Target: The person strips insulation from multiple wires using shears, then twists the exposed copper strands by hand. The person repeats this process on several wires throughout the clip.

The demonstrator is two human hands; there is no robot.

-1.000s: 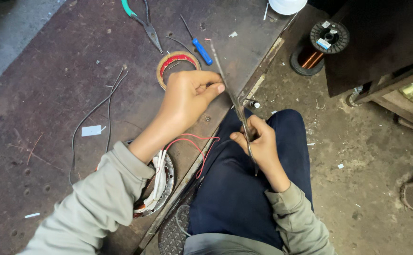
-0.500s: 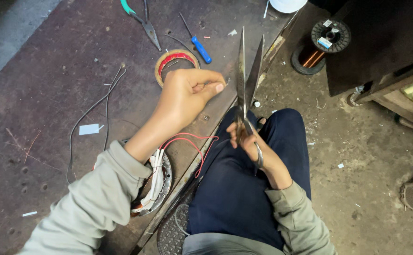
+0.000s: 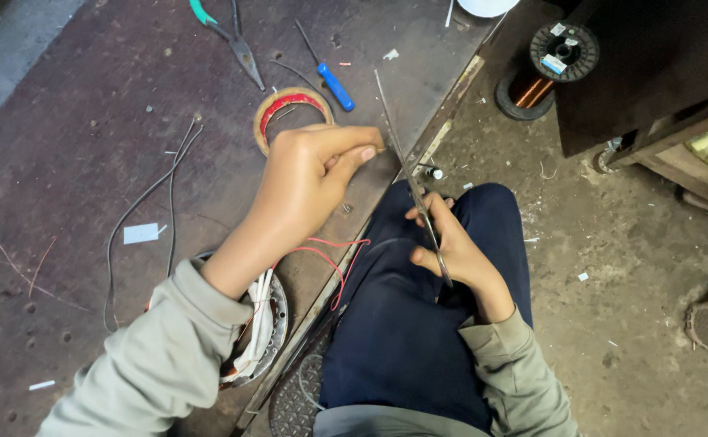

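Fingertips of the left hand pinch a thin wire end just beside the tape roll; the right hand grips closed scissors right of that roll. No cut piece shows.

The right hand grips a pair of scissors by the handles, blades closed and pointing up over the dark board. The left hand pinches something too small to make out, its fingertips close to the blades and just below a roll of tape. A blue-handled screwdriver, pliers and loose wires lie on the board.
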